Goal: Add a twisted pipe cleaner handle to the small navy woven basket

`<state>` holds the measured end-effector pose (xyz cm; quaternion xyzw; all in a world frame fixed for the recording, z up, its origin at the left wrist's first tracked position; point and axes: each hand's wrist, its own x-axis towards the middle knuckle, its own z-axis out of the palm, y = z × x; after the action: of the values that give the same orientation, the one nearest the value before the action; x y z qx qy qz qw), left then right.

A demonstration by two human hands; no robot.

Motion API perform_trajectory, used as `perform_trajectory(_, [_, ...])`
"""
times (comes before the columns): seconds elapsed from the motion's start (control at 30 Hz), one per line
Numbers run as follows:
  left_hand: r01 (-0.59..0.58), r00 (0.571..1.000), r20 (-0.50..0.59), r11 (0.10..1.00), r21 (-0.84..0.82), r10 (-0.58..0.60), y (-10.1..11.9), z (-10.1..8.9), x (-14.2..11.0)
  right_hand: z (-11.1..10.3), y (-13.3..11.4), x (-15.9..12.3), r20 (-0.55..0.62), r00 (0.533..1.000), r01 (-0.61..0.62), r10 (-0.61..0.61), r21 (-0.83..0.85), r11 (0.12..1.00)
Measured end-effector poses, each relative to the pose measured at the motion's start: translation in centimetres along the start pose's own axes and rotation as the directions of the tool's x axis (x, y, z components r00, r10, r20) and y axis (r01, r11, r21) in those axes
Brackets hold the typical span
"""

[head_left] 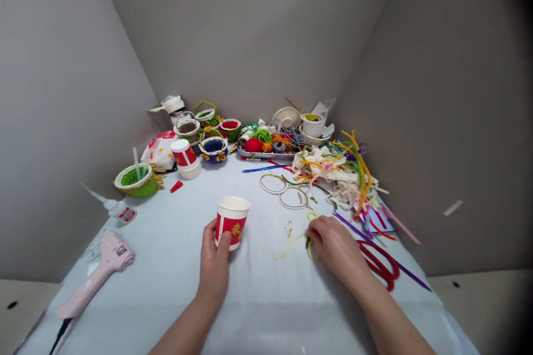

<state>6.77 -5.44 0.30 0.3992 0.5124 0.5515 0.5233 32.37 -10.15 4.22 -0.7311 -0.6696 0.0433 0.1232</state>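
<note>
My left hand (215, 258) is wrapped round a white paper cup (234, 206) with a red band and gold lettering. The cup stands upright, thumb on its front, its open mouth upward. My right hand (331, 241) is bent over the table to the right, its fingers pinched on yellow-green yarn (313, 215). Loops of the yarn show above and below the fingertips, and a thin loose end trails left across the cloth. Thick red loops (381, 263) lie beside the right wrist, partly covered by it.
At left lie a pink glue gun (102, 269) and a glue bottle (120, 211). Behind them are a green basket (138, 180), stacked paper cups (185, 160) and a blue basket (214, 150). A tray (266, 155) bears yarn balls. Two hoops (293, 198) and heaped trims (333, 175) lie right.
</note>
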Motion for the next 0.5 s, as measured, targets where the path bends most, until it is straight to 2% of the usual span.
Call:
perform_trajectory(0.03, [0.000,1.000,-0.003,1.000,-0.002,0.000,0.0,0.0,0.0,-0.2,0.5,0.1,-0.047,0.995,-0.089,0.088,-0.015,0.996])
perform_trajectory(0.1, [0.002,1.000,-0.009,1.000,-0.001,-0.002,0.1,0.1,0.0,-0.5,1.7,0.4,-0.157,0.954,-0.262,0.257,-0.011,0.965])
perform_trajectory(0.17, [0.006,1.000,-0.013,1.000,-0.002,-0.006,0.2,0.1,-0.1,-0.7,2.7,0.5,-0.244,0.905,-0.354,0.348,0.018,0.935])
perform_trajectory(0.23, [0.010,1.000,-0.016,1.000,-0.002,-0.010,0.3,0.2,-0.1,-0.7,3.4,0.5,-0.297,0.892,-0.343,0.340,0.045,0.938])
perform_trajectory(0.33, [0.021,1.000,-0.023,1.000,-0.003,-0.021,0.4,0.2,-0.1,-0.8,3.6,0.2,-0.319,0.917,-0.220,0.239,0.094,0.971])
perform_trajectory(0.4, [0.031,0.999,-0.021,1.000,-0.002,-0.031,0.4,0.2,-0.1,-1.2,2.9,-0.1,-0.234,0.959,-0.124,0.163,0.173,0.977])
perform_trajectory(0.47, [0.037,0.999,-0.015,0.999,-0.001,-0.037,0.5,0.2,-0.2,-1.7,1.9,-0.3,-0.036,0.997,-0.054,0.068,0.305,0.951])
perform_trajectory(0.5, [0.036,0.999,-0.012,0.999,-0.001,-0.036,0.5,0.2,-0.2,-2.0,1.4,-0.4,0.087,0.996,-0.039,0.007,0.374,0.927])
